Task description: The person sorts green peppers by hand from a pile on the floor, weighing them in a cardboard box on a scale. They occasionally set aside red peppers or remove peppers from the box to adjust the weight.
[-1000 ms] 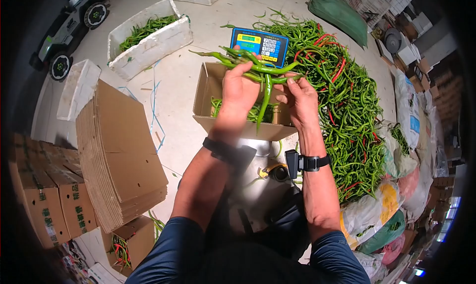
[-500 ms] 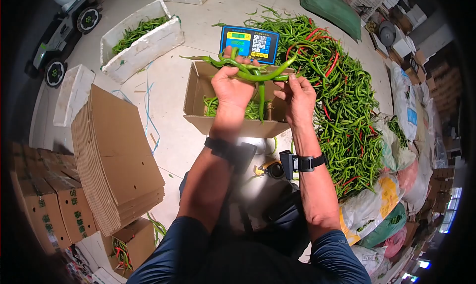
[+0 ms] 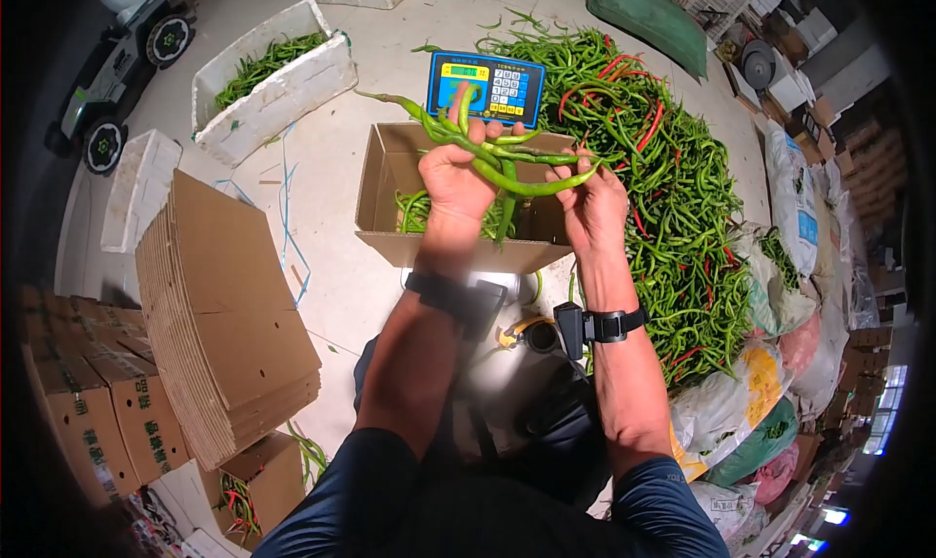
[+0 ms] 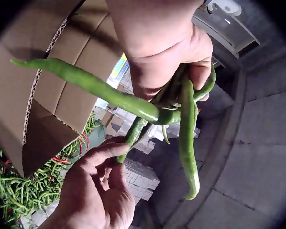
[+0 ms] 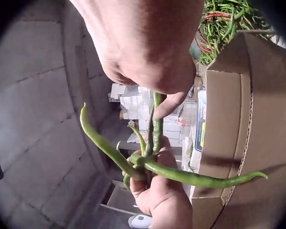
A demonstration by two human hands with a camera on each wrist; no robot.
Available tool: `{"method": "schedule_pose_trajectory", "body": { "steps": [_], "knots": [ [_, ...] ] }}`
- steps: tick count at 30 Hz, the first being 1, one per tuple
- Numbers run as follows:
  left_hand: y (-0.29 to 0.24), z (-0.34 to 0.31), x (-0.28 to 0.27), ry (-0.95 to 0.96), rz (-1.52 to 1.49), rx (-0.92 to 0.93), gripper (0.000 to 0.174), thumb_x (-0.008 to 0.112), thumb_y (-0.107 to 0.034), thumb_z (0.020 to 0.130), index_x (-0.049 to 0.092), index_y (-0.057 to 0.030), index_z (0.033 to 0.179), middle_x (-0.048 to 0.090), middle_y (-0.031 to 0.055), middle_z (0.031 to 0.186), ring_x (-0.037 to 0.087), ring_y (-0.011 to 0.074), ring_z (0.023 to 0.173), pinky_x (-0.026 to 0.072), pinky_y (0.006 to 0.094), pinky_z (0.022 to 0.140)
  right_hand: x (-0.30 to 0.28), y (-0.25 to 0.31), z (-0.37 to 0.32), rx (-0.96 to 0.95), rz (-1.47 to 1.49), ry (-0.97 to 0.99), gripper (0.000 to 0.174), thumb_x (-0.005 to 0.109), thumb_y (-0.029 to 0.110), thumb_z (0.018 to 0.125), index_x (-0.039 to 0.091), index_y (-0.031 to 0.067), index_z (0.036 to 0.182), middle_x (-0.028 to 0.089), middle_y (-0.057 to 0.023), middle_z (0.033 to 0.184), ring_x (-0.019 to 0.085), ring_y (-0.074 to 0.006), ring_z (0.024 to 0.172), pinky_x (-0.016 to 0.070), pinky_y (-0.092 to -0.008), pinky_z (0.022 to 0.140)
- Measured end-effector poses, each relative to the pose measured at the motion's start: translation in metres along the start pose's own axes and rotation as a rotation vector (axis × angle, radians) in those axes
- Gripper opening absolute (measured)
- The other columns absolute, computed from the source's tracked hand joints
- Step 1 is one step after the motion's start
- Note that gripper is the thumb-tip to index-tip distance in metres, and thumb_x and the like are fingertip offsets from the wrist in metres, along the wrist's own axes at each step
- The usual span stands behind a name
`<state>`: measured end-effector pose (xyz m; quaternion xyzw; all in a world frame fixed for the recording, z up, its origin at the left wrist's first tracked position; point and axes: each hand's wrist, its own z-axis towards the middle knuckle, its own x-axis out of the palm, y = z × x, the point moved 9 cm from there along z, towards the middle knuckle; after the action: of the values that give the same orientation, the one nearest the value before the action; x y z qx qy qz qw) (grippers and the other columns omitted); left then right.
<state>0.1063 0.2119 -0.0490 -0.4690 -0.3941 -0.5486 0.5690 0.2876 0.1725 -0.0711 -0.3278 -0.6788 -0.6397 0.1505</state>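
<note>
My left hand [image 3: 458, 186] grips a small bunch of long green chili peppers [image 3: 534, 187] above an open cardboard box [image 3: 468, 253]. My right hand [image 3: 597, 212], just to the right, pinches the far end of one pepper with thumb and fingertips. In the left wrist view, that pinched pepper [image 4: 135, 131] runs from the left fist to the right fingertips, while another chili [image 4: 188, 143] sticks out freely. The right wrist view shows a long chili [image 5: 200, 179] jutting sideways from the left hand. Loose green chilies [image 3: 413, 213] lie inside the box, partly hidden by the left forearm.
Behind the box stands a blue digital scale display [image 3: 485, 85]. A large heap of chilies [image 3: 682, 236] covers the floor at right, with filled sacks [image 3: 731, 422] nearer. Flattened cartons [image 3: 234, 314] are stacked at left, beyond them a white foam box [image 3: 273, 119]. A tape dispenser [image 3: 531, 334] lies below.
The left hand has turned the bunch, so the long curved pepper now dips in front toward the right hand instead of rising. Both hands still hold peppers; the whole view has shifted slightly.
</note>
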Motion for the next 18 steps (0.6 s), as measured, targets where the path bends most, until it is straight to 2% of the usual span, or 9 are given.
{"method": "schedule_pose_trajectory", "body": {
  "steps": [3,8,9,13,15,16,18],
  "knots": [
    [-0.009,-0.001,-0.001,0.026,-0.062,0.027,0.087,0.051,-0.005,0.059,0.039,-0.0109,0.145,0.053,0.0026,0.074,0.056,0.0208,0.084,0.0335,0.0598,0.110,-0.009,0.007,0.000,-0.014,-0.064,-0.069,0.015,0.046,0.007,0.101,0.055,-0.0032,0.106,0.065,-0.0166,0.102,0.069,-0.0262,0.089,0.0617,-0.0403,0.074],
    [-0.019,0.001,-0.002,-0.010,-0.080,0.048,0.085,0.051,-0.004,0.059,0.041,-0.0129,0.143,0.049,0.0030,0.074,0.053,0.0200,0.081,0.0369,0.0570,0.107,-0.051,0.032,0.017,-0.077,-0.003,-0.212,0.020,0.043,0.014,0.102,0.054,-0.0022,0.098,0.063,-0.0146,0.091,0.067,-0.0240,0.075,0.0614,-0.0391,0.068],
    [-0.020,0.002,-0.003,-0.011,-0.099,0.050,0.084,0.051,-0.005,0.059,0.043,-0.0139,0.142,0.046,0.0033,0.073,0.050,0.0197,0.079,0.0391,0.0567,0.104,-0.066,0.039,0.020,-0.107,-0.023,-0.260,0.020,0.043,0.015,0.102,0.054,-0.0012,0.098,0.063,-0.0139,0.089,0.067,-0.0236,0.074,0.0606,-0.0376,0.067],
    [-0.016,0.003,-0.008,-0.023,-0.146,0.011,0.077,0.050,-0.004,0.060,0.047,-0.0111,0.137,0.048,0.0040,0.076,0.051,0.0210,0.082,0.0401,0.0546,0.104,-0.078,0.069,0.017,-0.226,-0.029,-0.364,0.017,0.047,0.016,0.101,0.055,0.0003,0.099,0.063,-0.0120,0.086,0.065,-0.0220,0.072,0.0559,-0.0316,0.061],
    [-0.014,0.002,-0.026,-0.231,-0.098,0.046,0.064,0.050,-0.002,0.064,0.051,-0.0091,0.128,0.049,0.0043,0.080,0.052,0.0223,0.084,0.0407,0.0535,0.103,-0.081,0.074,0.017,-0.238,-0.008,-0.334,0.017,0.047,0.016,0.101,0.054,0.0004,0.100,0.062,-0.0115,0.085,0.064,-0.0216,0.072,0.0548,-0.0322,0.060],
    [-0.011,0.003,-0.026,-0.235,-0.100,0.041,0.064,0.050,-0.002,0.064,0.051,-0.0091,0.128,0.049,0.0043,0.080,0.052,0.0223,0.084,0.0407,0.0535,0.103,-0.082,0.075,0.018,-0.228,-0.008,-0.324,0.015,0.047,0.015,0.101,0.052,0.0003,0.101,0.061,-0.0120,0.085,0.062,-0.0218,0.071,0.0533,-0.0321,0.058],
    [-0.015,0.001,-0.042,-0.428,-0.020,0.123,0.049,0.047,0.003,0.067,0.054,-0.0091,0.114,0.053,0.0059,0.088,0.054,0.0224,0.087,0.0401,0.0559,0.102,-0.085,0.076,0.018,-0.226,0.008,-0.319,0.015,0.047,0.015,0.101,0.052,0.0002,0.102,0.061,-0.0124,0.085,0.062,-0.0220,0.071,0.0522,-0.0317,0.057]
  ]
}}
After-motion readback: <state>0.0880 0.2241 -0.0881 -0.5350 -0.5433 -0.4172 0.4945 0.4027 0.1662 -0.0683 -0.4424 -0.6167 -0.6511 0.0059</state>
